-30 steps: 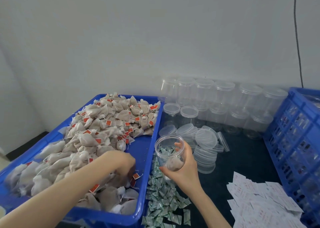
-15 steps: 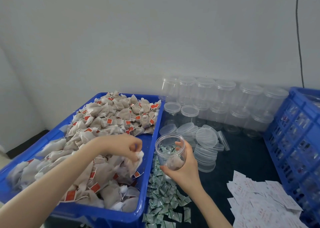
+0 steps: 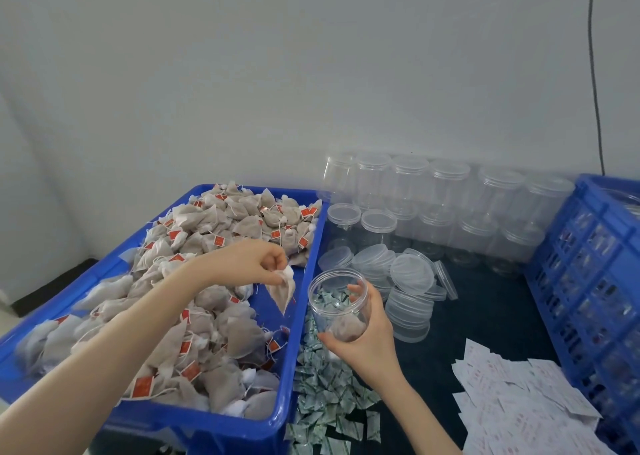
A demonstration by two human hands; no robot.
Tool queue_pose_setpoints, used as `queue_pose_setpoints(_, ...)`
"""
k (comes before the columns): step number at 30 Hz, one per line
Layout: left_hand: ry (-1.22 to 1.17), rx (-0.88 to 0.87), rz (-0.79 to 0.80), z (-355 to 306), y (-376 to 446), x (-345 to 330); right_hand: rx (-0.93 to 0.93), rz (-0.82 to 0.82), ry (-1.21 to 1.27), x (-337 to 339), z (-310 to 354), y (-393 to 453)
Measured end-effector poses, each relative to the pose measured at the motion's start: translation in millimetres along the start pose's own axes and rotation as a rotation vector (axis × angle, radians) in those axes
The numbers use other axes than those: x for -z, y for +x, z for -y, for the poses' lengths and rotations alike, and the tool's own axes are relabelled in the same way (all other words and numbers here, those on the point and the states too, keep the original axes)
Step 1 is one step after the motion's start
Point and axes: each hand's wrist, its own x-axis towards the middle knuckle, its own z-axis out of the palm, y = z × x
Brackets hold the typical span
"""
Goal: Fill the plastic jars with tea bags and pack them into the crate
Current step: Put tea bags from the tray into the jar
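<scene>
**A:** What is each hand doing?

**B:** The left hand (image 3: 258, 264) pinches one tea bag (image 3: 283, 293) by its top, dangling over the blue bin (image 3: 221, 430) of tea bags. The right hand (image 3: 363, 337) wraps around an open plastic jar (image 3: 337, 302), tilted toward it, just beside the bin.

**A:** How will the bag handle?

**B:** It looks light, soft and limp; the gathered top seems the best hold.

**A:** Anything in the way?

**B:** Loose lids (image 3: 412, 274) and empty jars (image 3: 450, 205) crowd behind; green sachets (image 3: 329, 395) lie beneath. The blue crate (image 3: 588, 281) stands at the table's right.
</scene>
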Motion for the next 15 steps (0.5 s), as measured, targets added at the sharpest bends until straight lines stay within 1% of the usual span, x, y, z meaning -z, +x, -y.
queue_pose_setpoints(6,-0.219,-0.088,-0.283,-25,-2,20,-0.001,0.019,0.003,-4,1,-1)
queue_pose_setpoints(9,-0.3,-0.138,-0.387,-46,-4,31,0.011,0.016,0.0,-6,1,-2)
queue_pose_setpoints(12,-0.372,-0.165,-0.425,-63,-3,34,0.017,0.004,0.003,-7,2,-2)
queue_pose_setpoints(15,-0.31,-0.193,-0.353,-74,1,22,0.018,-0.007,0.008,-7,1,-2)
